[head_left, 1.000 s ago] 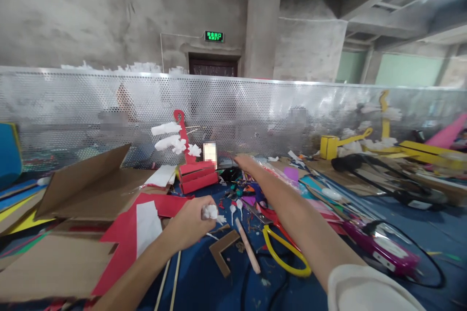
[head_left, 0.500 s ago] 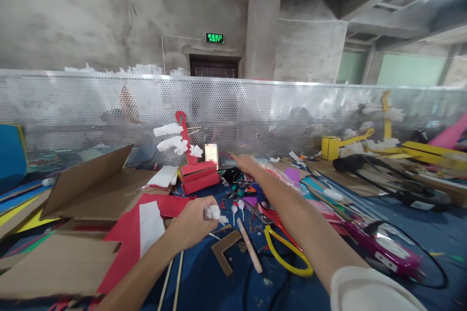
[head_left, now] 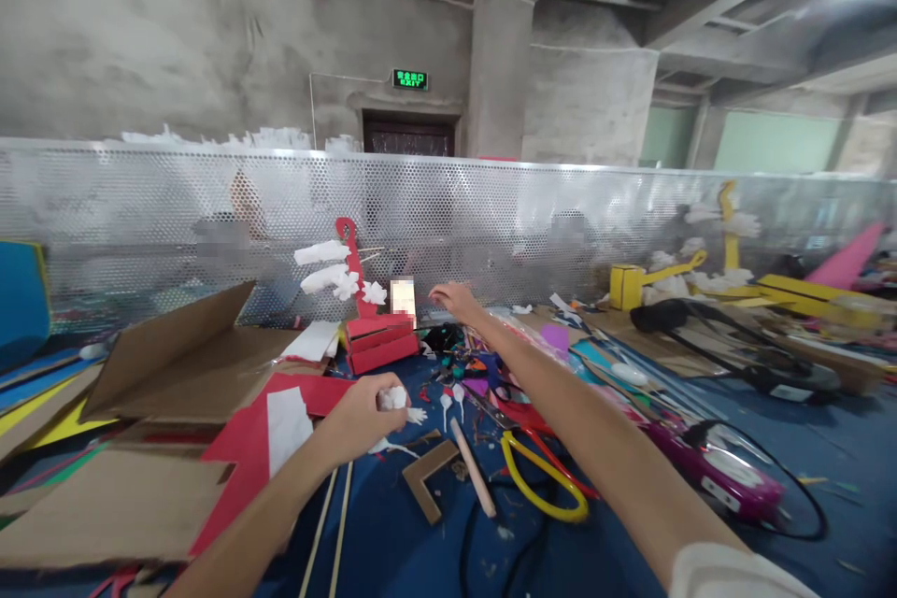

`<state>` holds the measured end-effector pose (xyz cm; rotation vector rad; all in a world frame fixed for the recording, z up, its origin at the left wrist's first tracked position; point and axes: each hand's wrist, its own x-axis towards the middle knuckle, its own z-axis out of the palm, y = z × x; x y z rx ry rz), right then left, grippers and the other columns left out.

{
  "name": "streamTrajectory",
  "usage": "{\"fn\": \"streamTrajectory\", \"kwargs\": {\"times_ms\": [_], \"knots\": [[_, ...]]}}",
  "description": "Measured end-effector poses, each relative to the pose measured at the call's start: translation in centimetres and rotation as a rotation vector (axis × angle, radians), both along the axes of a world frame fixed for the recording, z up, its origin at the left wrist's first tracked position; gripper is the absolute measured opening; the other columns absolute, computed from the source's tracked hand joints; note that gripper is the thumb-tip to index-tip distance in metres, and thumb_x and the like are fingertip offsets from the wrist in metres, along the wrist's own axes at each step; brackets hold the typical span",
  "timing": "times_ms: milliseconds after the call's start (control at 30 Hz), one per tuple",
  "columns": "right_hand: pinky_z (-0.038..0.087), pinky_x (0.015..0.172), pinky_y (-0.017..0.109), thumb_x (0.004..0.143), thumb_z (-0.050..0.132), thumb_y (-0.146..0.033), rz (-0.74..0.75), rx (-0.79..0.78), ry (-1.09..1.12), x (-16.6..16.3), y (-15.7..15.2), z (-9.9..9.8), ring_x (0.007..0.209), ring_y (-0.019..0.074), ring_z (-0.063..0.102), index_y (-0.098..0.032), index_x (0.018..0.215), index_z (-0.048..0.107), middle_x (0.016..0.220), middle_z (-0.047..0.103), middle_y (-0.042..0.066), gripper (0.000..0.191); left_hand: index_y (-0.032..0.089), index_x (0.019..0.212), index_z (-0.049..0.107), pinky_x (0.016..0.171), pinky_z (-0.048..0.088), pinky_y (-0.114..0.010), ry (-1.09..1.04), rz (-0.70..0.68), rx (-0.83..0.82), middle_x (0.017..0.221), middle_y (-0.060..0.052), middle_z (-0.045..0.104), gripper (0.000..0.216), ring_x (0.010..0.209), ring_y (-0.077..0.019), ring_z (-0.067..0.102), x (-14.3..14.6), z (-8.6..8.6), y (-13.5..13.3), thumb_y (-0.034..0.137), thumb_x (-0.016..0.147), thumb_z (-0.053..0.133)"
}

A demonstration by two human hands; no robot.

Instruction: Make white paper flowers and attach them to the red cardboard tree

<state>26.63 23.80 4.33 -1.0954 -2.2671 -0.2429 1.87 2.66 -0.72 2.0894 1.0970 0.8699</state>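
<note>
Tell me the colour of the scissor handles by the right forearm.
Yellow scissor handles, clearest in the head view.

Small upright object [head_left: 403,297] blurred out, beside right hand [head_left: 455,301]; contact possibly made, cannot confirm. Forearms cut off at bottom edge.

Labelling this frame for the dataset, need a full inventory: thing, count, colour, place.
paper wad: 1, white, gripped in left hand
red stand: 1, red with white paper tufts, far centre by the metal screen
scissors: 1, yellow and red handles, centre right on blue table
wooden stick: 1, pale, beside the scissors
cardboard corner: 1, brown, L-shaped, centre
cardboard sheets: several, brown, left
glue gun: 1, purple, right, with black cord
metal screen: 1, silver, perforated, across the back
left hand: shut on paper wad
right hand: stretched far forward, fingers spread, holding nothing
</note>
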Motion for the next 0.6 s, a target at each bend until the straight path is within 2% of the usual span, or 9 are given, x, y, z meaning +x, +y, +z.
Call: {"fn": "streamTrajectory", "kwargs": {"times_ms": [233, 333, 467, 600], "knots": [[0.035, 0.084, 0.027, 0.095, 0.043, -0.026, 0.141, 0.154, 0.112, -2.0, -5.5, 4.0, 0.087, 0.0164, 0.051, -0.019, 0.101, 0.065, 0.087, 0.067, 0.004, 0.024, 0.015, 0.076, 0.059, 0.053, 0.038, -0.02, -0.114, -0.024, -0.103, 0.06, 0.001, 0.062, 0.013, 0.057, -0.0128, 0.054, -0.2, -0.2, 0.5, 0.016, 0.065, 0.053], [0.036, 0.082, 0.028, 0.095, 0.044, -0.026, 0.304, 0.195, 0.113, -2.4, -9.5, 5.9, 0.087, 0.0162, 0.053, -0.018, 0.101, 0.065, 0.093, 0.065, 0.006, 0.024, 0.015, 0.073, 0.059, 0.053, 0.038, -0.02, -0.148, -0.027, -0.137, 0.057, 0.002, 0.061, 0.01, 0.055, -0.0122, 0.054, -0.2, 0.0, 0.3, 0.016, 0.064, 0.055], [0.039, 0.077, 0.027, 0.095, 0.041, -0.021, 0.401, 0.029, -0.09, -3.0, -15.4, 7.4, 0.081, 0.0146, 0.054, -0.017, 0.099, 0.068, 0.092, 0.062, 0.006, 0.027, 0.014, 0.073, 0.059, 0.052, 0.037, -0.019, -0.182, -0.035, -0.152, 0.056, 0.002, 0.061, 0.009, 0.054, -0.0117, 0.054, -0.2, 0.2, 0.2, 0.018, 0.065, 0.057], [0.039, 0.078, 0.026, 0.092, 0.046, -0.024, 0.482, -0.197, -0.332, -3.7, -18.7, 6.3, 0.085, 0.0151, 0.057, -0.018, 0.1, 0.07, 0.092, 0.067, 0.006, 0.026, 0.014, 0.074, 0.06, 0.052, 0.036, -0.019, -0.176, -0.053, -0.162, 0.056, 0.002, 0.061, 0.009, 0.055, -0.0118, 0.055, -0.1, 0.4, 0.1, 0.018, 0.065, 0.059]]}}
